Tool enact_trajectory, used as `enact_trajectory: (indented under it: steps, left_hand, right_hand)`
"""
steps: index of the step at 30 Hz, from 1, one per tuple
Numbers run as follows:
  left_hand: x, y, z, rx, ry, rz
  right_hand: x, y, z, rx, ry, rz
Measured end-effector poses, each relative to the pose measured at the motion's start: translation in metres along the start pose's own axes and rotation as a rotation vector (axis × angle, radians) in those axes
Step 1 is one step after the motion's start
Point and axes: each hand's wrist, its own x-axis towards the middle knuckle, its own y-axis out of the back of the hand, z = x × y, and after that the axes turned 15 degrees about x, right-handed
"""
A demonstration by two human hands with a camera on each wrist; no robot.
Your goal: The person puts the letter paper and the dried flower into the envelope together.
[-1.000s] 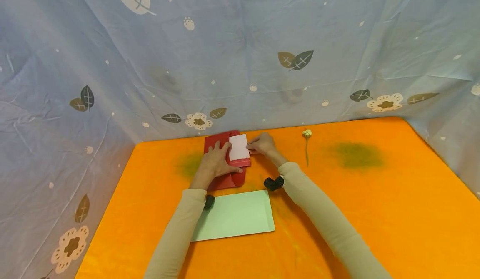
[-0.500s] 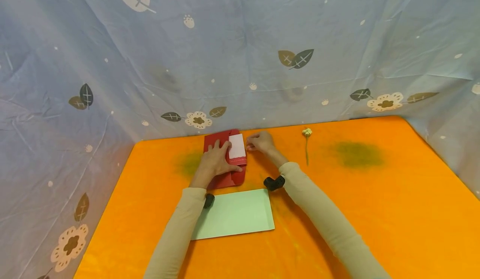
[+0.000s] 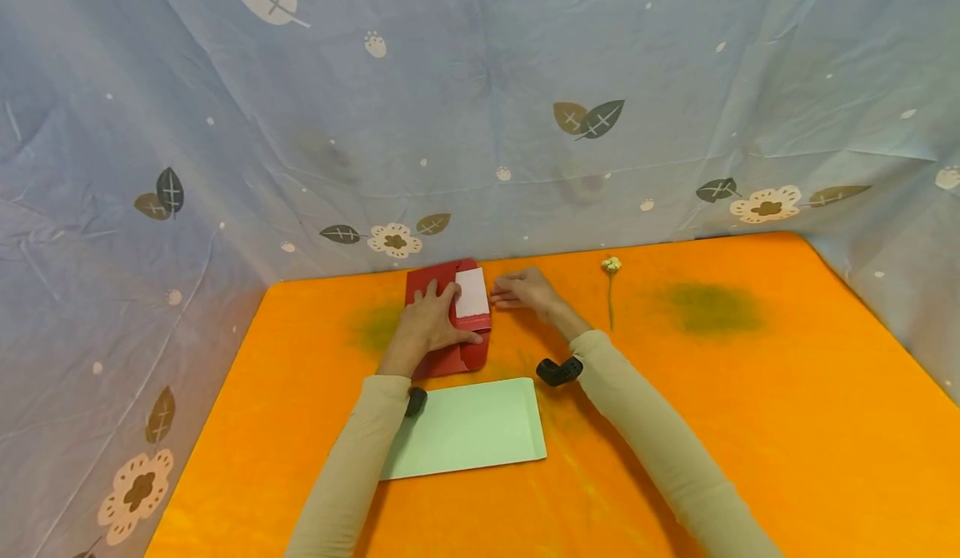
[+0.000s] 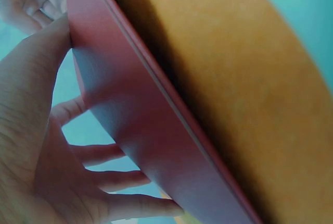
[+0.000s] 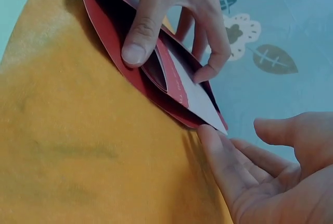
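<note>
A red envelope (image 3: 446,362) lies at the back of the table, its mouth gaping on the right. Inside the mouth sits a smaller red and white packet (image 3: 472,293), partly sticking out. My left hand (image 3: 426,322) holds the envelope, thumb at the mouth's edge and fingers spread over the top. In the right wrist view, its bent index finger touches the packet's white part (image 5: 193,96). Beside the mouth, my right hand (image 3: 527,290) has its fingers extended, and fingertips (image 5: 209,136) touch the packet's protruding corner or lie right against it.
A pale green envelope (image 3: 468,429) lies in front of the red one, partly under the left forearm. To the right is a small stemmed flower (image 3: 611,279). The orange-covered table (image 3: 720,425) meets a patterned blue curtain (image 3: 465,125) behind and at the sides.
The packet has slid left, deeper into the red envelope. My right hand has let go of its edge and straightened its fingers. The left hand stays in place.
</note>
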Motion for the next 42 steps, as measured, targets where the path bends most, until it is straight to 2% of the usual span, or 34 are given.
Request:
enact_trajectory:
  steps: [11, 20, 31, 42]
  left_hand:
    - [0.000, 0.001, 0.000, -0.006, -0.001, -0.001]
    - [0.000, -0.001, 0.000, 0.015, 0.001, 0.001]
    - [-0.001, 0.000, 0.000, 0.040, -0.003, -0.005]
    - [0.000, 0.000, -0.002, 0.026, -0.008, -0.017]
  right_hand:
    - [0.003, -0.003, 0.002, -0.036, 0.002, -0.054]
    - [0.005, -0.019, 0.003, -0.180, 0.049, -0.118]
    - [0.009, -0.042, 0.007, -0.314, 0.087, -0.138]
    - [0.017, -0.047, 0.004, -0.268, 0.075, -0.144]
